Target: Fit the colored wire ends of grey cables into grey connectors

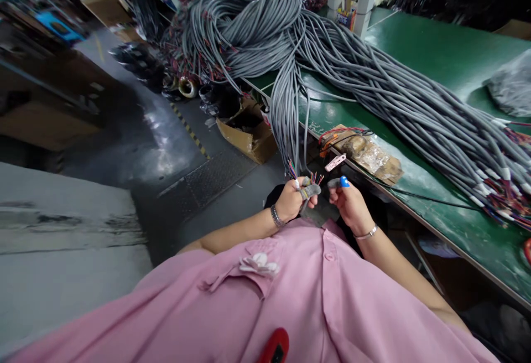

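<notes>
My left hand [290,200] is closed around the end of a grey cable, its thumb and finger in grey fabric cots. Thin coloured wires [317,178] fan out above those fingertips. Just left of them, more coloured wire ends [292,169] show at the bottom of a hanging bundle of grey cables [286,111]. My right hand [352,205] is a short gap to the right, fingers curled in and thumb pressed to the index finger. A blue cot [344,181] covers the thumb tip. Whatever may be in that pinch is too small to see.
A large heap of grey cables [257,31] runs across the green table [418,56]. Along its front edge lie a plastic-wrapped piece [373,155] and a pink tag [335,162]. A cardboard box [249,133] stands on the floor below. A red-handled object [277,346] is at my shirt.
</notes>
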{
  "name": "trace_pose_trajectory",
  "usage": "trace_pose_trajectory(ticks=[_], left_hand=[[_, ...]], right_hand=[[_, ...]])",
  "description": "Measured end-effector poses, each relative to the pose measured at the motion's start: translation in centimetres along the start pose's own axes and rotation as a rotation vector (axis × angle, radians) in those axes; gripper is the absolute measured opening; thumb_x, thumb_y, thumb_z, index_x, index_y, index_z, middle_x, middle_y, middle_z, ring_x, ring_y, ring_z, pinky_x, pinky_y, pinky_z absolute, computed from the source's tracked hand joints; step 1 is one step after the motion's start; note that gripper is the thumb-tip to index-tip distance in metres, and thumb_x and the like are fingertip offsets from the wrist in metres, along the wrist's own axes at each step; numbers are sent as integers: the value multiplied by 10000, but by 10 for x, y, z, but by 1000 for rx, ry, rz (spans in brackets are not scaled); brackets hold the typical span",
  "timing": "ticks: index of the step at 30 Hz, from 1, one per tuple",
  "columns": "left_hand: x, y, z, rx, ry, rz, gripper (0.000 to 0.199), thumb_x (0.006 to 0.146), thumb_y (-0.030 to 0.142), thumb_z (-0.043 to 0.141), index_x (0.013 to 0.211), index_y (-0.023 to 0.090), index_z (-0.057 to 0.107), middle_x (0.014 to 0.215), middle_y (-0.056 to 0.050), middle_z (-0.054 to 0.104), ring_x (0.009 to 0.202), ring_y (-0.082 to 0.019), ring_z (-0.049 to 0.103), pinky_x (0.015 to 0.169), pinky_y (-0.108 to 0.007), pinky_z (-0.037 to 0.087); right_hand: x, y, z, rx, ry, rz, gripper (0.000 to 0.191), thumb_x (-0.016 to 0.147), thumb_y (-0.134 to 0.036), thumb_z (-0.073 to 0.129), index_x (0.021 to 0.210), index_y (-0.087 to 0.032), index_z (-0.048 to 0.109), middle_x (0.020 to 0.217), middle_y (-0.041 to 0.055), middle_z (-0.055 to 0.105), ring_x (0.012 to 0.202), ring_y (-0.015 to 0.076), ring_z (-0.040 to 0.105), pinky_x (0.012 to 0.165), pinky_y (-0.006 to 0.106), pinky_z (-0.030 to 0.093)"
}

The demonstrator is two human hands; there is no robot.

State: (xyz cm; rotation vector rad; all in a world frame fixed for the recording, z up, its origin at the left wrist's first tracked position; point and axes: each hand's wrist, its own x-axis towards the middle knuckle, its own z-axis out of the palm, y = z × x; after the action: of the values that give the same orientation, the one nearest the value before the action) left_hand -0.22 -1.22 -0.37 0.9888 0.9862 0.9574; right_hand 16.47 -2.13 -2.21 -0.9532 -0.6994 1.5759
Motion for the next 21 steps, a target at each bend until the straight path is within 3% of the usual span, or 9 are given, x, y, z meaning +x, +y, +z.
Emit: trace_pose_trajectory(ticks=[4, 12, 21], left_hand=[[0, -1, 2, -34, -27, -13, 352, 705, 433, 760, 652, 138, 574, 550, -9, 624, 426, -89, 534, 429, -209, 418], [-1, -5, 2, 21, -79, -38, 355, 720, 444, 750, 662, 128, 599, 567, -20, 634, 438, -90, 544, 452, -213, 432], [-1, -1, 3, 49, -78, -64, 389, 701, 481, 756, 641, 131, 597, 560, -26, 632, 440, -90, 541, 461, -211, 439]], right_hand=[[-4, 1, 4, -42, -143, 17, 300, 740, -400, 767, 969, -218, 700, 769, -14, 614, 600, 97, 467, 595, 251, 414], [1, -2, 9, -78, -170, 11, 204, 736, -381, 773, 786, -203, 685, 690, -15, 631, 583, 106, 504, 570, 246, 391], [2, -3, 5, -99, -198, 18, 225, 726, -390, 781, 818, -205, 692, 691, -9, 643, 589, 113, 530, 576, 252, 401]])
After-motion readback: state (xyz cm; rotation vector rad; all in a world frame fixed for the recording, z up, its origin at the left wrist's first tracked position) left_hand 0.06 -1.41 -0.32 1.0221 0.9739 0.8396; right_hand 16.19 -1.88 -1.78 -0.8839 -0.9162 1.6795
